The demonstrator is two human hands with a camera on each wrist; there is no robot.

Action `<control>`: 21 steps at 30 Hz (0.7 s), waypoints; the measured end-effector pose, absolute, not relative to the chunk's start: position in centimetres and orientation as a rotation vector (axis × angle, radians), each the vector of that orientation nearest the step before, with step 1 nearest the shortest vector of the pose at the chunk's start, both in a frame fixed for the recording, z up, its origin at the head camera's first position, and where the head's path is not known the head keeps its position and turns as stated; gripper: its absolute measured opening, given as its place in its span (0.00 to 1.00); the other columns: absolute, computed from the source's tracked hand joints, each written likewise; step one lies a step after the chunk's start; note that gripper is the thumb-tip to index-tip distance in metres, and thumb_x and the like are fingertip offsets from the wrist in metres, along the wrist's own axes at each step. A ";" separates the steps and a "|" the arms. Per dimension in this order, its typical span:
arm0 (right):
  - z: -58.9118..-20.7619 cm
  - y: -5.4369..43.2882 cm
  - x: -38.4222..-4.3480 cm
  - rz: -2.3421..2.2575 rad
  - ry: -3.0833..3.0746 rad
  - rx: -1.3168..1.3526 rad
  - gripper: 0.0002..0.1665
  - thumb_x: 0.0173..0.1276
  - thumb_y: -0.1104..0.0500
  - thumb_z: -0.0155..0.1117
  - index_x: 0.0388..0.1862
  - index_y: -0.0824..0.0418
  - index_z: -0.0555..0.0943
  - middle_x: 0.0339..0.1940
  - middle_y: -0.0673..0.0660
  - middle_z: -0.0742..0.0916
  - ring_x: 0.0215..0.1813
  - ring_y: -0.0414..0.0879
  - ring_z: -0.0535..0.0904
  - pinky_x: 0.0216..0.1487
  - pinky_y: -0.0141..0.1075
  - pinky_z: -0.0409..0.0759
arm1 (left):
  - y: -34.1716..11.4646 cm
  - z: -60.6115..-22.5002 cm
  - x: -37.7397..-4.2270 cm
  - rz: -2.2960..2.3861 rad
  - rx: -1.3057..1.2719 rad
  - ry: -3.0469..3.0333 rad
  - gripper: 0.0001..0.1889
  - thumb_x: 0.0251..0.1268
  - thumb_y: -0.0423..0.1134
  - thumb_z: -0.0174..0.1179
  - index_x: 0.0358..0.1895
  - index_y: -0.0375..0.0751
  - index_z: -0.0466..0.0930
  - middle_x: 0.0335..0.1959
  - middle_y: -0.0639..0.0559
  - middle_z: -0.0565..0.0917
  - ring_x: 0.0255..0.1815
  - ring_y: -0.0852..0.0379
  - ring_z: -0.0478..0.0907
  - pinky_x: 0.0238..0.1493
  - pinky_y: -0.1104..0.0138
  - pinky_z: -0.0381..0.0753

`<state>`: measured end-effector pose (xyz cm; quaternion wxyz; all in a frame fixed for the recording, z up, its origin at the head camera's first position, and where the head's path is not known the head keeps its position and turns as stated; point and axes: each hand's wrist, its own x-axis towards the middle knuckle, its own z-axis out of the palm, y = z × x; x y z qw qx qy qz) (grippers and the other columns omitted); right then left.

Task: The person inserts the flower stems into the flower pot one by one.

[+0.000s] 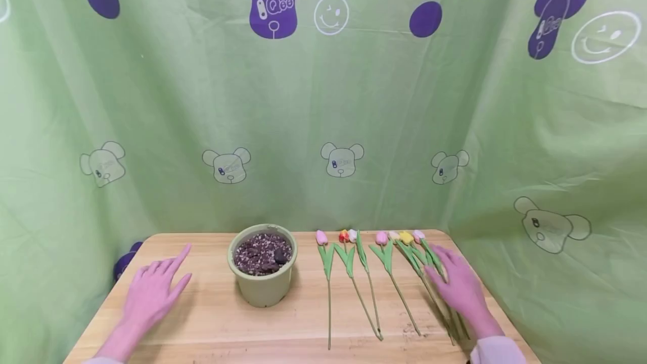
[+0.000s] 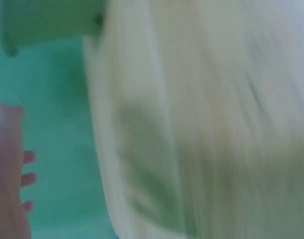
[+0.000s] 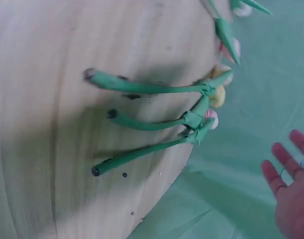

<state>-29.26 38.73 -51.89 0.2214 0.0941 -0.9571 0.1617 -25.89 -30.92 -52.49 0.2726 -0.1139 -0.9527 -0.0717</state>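
My left hand (image 1: 151, 292) hovers over the left side of the wooden table, fingers extended, holding nothing. To its right stands a pale green pot (image 1: 265, 290) of dark soil (image 1: 260, 254) with light specks. At the table's right side my right hand (image 1: 460, 285) is above a cluster of artificial tulips, among them a yellow tulip (image 1: 406, 237). In the right wrist view its fingers (image 3: 286, 162) are spread and apart from the stems (image 3: 142, 88). Left of that cluster lie a pink tulip (image 1: 381, 238), a red-and-yellow tulip (image 1: 344, 236), a white tulip (image 1: 352, 235) and another pink tulip (image 1: 321, 237).
The wooden table (image 1: 202, 319) reaches back to a green curtain (image 1: 283, 100) printed with bear heads, which encloses it on the left, back and right. Dark crumbs (image 3: 125, 175) lie on the wood near the right-hand stems. The left wrist view is blurred.
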 end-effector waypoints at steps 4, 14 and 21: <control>-51.4 40.7 -29.2 0.728 -2.654 0.120 0.39 0.81 0.43 0.56 0.81 0.62 0.62 0.67 0.73 0.75 0.60 0.70 0.76 0.53 0.70 0.81 | -28.9 -51.5 -26.2 -0.602 -0.200 -2.619 0.36 0.78 0.51 0.58 0.83 0.50 0.55 0.55 0.39 0.87 0.51 0.38 0.83 0.51 0.37 0.82; -52.6 43.9 -28.7 0.957 -2.776 -0.104 0.35 0.81 0.51 0.58 0.74 0.73 0.67 0.56 0.76 0.83 0.48 0.65 0.84 0.43 0.50 0.88 | -24.8 -50.0 -26.8 -1.301 -0.151 -2.563 0.32 0.81 0.45 0.55 0.81 0.44 0.56 0.51 0.40 0.86 0.45 0.55 0.81 0.46 0.68 0.83; -53.8 44.5 -28.6 1.071 -2.879 -0.220 0.35 0.79 0.52 0.59 0.73 0.76 0.67 0.50 0.74 0.86 0.35 0.50 0.87 0.36 0.38 0.87 | -22.8 -49.8 -27.4 -1.617 -0.078 -2.519 0.32 0.82 0.45 0.53 0.83 0.47 0.54 0.54 0.37 0.84 0.46 0.55 0.82 0.52 0.64 0.84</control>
